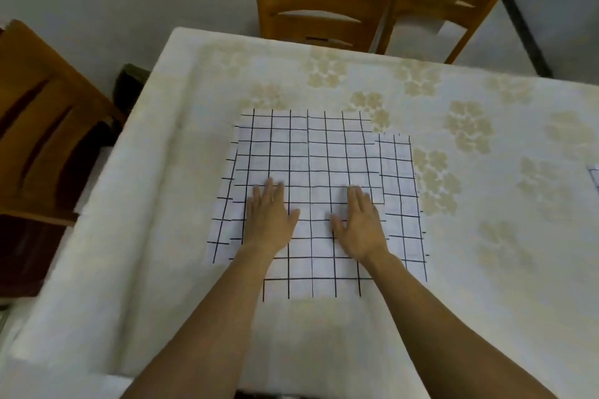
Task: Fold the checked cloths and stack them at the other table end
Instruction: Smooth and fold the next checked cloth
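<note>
Fingers (pixel 268 193) of the left hand (pixel 270 220) lie straight and close together, thumb out to the side, palm pressed flat on the checked cloth (pixel 324 152); the right hand (pixel 358 227) mirrors it near by, its fingers (pixel 356 199) likewise straight and flat, so neither hand grips anything. The cloth lies spread on the near half of the table (pixel 129 236), over a pale flowered tablecloth (pixel 470 126); it looks doubled, since a lower layer peeks out along the left and right sides and the layers do not line up squarely.

By its look the cloth is thin, light and limp; it should drape and crease easily and hold no shape of its own, and it would likely slide a little on the smooth tablecloth when pushed; nothing about it is fragile. Flat palms suit smoothing; for the next fold a pinch at two corners or along one edge, one hand at each end, would probably keep the layers together; the offset edges may need squaring first, or the fold could come out crooked.

At the right border of the view a sliver of another checked cloth (pixel 594 176) shows, cropped too much to say whether it is folded; wooden chairs (pixel 317 13) stand round the table.
</note>
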`<state>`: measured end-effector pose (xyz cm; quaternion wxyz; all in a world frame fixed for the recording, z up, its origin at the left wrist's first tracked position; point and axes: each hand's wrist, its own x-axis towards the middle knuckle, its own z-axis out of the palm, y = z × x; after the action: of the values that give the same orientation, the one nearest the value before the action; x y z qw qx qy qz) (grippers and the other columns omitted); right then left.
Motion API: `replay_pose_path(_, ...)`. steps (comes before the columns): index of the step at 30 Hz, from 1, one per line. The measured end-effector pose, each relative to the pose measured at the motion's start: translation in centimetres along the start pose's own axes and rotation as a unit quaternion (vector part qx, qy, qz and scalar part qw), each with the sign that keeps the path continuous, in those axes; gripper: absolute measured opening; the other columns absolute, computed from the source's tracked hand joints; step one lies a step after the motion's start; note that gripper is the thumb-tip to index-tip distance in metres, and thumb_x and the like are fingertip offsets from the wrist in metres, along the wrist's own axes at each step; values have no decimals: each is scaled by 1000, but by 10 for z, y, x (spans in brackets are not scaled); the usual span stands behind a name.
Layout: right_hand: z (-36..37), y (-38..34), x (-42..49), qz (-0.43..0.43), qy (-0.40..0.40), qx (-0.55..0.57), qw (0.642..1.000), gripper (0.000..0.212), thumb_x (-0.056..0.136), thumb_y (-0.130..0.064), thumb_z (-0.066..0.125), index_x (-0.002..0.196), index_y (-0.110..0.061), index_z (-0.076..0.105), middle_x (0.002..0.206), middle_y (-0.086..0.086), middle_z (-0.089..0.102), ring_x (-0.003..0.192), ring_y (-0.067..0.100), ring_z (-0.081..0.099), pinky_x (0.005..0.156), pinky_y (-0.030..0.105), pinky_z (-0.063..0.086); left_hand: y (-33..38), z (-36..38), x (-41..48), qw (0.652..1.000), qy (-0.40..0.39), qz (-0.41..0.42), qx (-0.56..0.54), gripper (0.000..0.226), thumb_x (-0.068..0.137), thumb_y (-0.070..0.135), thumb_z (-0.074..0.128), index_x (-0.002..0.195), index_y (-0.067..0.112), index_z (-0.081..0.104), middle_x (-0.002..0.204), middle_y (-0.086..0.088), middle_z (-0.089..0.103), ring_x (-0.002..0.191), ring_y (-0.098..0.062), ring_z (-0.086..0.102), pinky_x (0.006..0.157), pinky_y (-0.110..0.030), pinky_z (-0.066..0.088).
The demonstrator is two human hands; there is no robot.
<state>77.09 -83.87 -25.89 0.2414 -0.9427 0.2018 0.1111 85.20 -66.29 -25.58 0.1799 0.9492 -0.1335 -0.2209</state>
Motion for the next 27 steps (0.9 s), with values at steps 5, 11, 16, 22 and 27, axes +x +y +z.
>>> replay_pose_path(5,16,-12,29,39,-46,-74,995,79,102,-58,21,158,-10,-7,166,13,-13,153,34,-13,123,47,-4,5,17,20,997,-28,35,58,71,105,51,32,161,21,0,169,-4,-11,154,-31,-14,126,-48,-1)
replay_pose_path(11,31,-24,34,51,-19,-65,996,80,101,-62,21,159,-14,-5,166,13,-15,152,35,-17,123,48,-9,13,36,24,997,3,46,61,65,106,47,29,161,28,0,168,-3,-15,151,-37,-21,125,-49,-7)
replay_pose_path(16,36,-32,39,57,13,-38,998,74,101,-61,27,160,-20,10,167,10,-4,153,32,-11,123,47,-7,20,39,28,997,7,67,45,68,104,34,43,160,35,3,168,0,-13,151,-34,-24,123,-51,-10)
replay_pose_path(22,38,-29,48,62,70,-14,995,69,101,-56,35,157,-19,22,167,9,10,154,31,-2,124,49,0,12,38,34,995,63,62,-38,54,108,34,36,159,22,23,169,2,9,156,-21,-6,126,-41,-3)
replay_pose_path(27,32,-4,49,77,68,-34,994,73,100,-56,36,158,-18,14,167,11,2,154,33,-4,123,50,-1,0,45,36,995,64,74,-28,61,106,44,36,160,24,16,169,6,2,155,-16,-8,126,-38,-3)
